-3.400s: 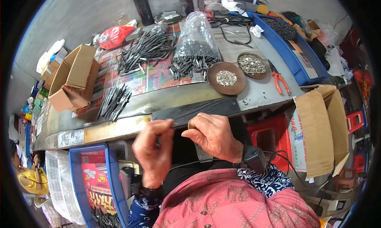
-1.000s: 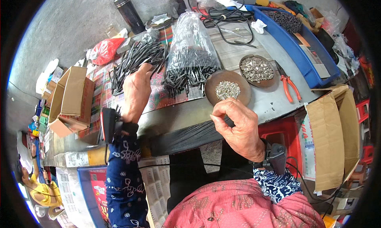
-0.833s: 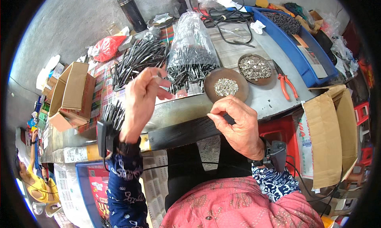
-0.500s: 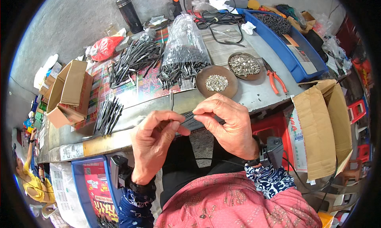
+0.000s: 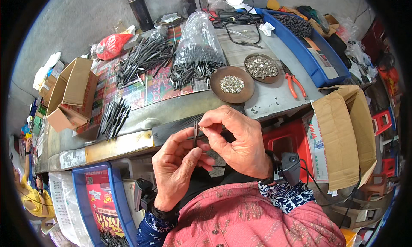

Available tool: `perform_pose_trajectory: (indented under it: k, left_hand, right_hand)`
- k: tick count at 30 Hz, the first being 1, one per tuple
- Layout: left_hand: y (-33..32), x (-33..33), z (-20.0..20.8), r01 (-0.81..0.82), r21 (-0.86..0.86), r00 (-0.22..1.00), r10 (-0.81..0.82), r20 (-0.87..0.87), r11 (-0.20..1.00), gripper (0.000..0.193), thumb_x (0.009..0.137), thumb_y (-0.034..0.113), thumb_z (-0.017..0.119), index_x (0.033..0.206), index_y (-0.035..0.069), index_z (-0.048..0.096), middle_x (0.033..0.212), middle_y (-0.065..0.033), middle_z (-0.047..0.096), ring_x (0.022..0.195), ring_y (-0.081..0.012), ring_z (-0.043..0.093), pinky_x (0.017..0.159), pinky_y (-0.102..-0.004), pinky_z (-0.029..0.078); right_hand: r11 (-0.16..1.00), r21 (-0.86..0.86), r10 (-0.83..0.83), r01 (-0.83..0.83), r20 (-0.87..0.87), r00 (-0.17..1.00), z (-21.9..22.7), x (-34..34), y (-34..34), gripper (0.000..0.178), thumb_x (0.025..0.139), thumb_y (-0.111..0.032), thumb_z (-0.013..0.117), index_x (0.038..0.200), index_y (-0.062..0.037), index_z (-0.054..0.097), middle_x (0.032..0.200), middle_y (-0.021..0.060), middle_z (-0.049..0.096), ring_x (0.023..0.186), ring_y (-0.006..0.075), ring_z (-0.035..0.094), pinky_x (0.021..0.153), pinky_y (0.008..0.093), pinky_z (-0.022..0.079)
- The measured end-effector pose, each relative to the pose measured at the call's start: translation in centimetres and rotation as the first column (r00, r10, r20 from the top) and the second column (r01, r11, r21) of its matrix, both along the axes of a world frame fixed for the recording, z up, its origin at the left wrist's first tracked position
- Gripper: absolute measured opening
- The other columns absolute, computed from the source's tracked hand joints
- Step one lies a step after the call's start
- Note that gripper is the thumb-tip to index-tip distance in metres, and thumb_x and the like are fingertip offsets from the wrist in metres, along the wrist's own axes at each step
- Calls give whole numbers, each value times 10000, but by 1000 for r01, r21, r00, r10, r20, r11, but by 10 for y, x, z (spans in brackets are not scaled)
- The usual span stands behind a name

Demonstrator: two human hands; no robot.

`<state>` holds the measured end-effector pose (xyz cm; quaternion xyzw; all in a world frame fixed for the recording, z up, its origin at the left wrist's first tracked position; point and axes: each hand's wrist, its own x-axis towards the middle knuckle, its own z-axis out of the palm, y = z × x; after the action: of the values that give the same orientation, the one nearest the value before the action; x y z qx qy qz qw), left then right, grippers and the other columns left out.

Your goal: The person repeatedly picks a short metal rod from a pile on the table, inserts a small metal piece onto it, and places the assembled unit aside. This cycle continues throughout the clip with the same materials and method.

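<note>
My left hand (image 5: 179, 163) pinches a slim dark strip (image 5: 196, 134) upright between thumb and fingers, in front of the bench edge. At the strip's upper end, the thumb and index finger of my right hand (image 5: 236, 137) are closed on a tiny piece; its kind is too small to make out. Beyond my hands stands a brown bowl of small silvery metal bits (image 5: 216, 91). Behind it is a darker dish with similar bits (image 5: 246, 73). A neat bundle of black strips (image 5: 114, 118) lies on the bench to the left.
Farther back lie a loose heap of black strips (image 5: 143, 62) and a clear bag of them (image 5: 199, 45). Red-handled pliers (image 5: 294, 84) rest on the right, near a long blue tray (image 5: 319, 68). Cardboard boxes (image 5: 345, 137) flank both sides. A blue bin (image 5: 81, 182) sits low left.
My left hand has moved slightly right and down, and the strip now stands plainly between both hands. My right fingers have come left to its upper end. The whole view has shifted slightly.
</note>
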<state>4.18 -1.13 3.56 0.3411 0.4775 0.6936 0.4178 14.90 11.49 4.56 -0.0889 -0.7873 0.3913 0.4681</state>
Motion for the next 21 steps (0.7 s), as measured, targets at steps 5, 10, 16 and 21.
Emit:
perform_pose_trajectory:
  k: [5,10,16,21]
  left_hand:
    - [-2,3,-2,21,14,999,-21,47,1000,357,952,-18,532,1298,-72,464,1005,-152,653,787,-192,683,676,-307,604]
    - [-2,4,-4,7,12,1000,-8,30,1000,360,952,-30,522,1305,-74,462,1000,-150,653,781,-186,682,684,-311,605]
    - [-1,6,-7,-22,-6,1000,22,-22,1000,350,946,-58,507,1294,-74,482,1002,-144,656,777,-173,680,679,-297,598]
    - [2,7,-14,-127,28,949,130,-288,991,366,918,-88,529,1282,-51,521,975,-117,675,750,-136,680,671,-261,580]
  right_hand:
    - [999,-29,16,-15,38,999,0,2,0,172,809,84,624,955,-7,608,861,65,626,730,132,616,649,256,502]
    - [999,-29,22,-20,45,999,-2,2,2,174,803,89,620,947,-6,602,849,64,622,725,133,617,644,253,501]
    - [1000,-14,1,-1,45,999,-4,1,2,180,796,91,630,945,-7,601,843,61,621,707,133,616,638,258,503]
    - [998,53,-32,29,42,999,-6,-1,2,205,782,103,652,946,-6,600,839,62,621,699,131,614,635,256,504]
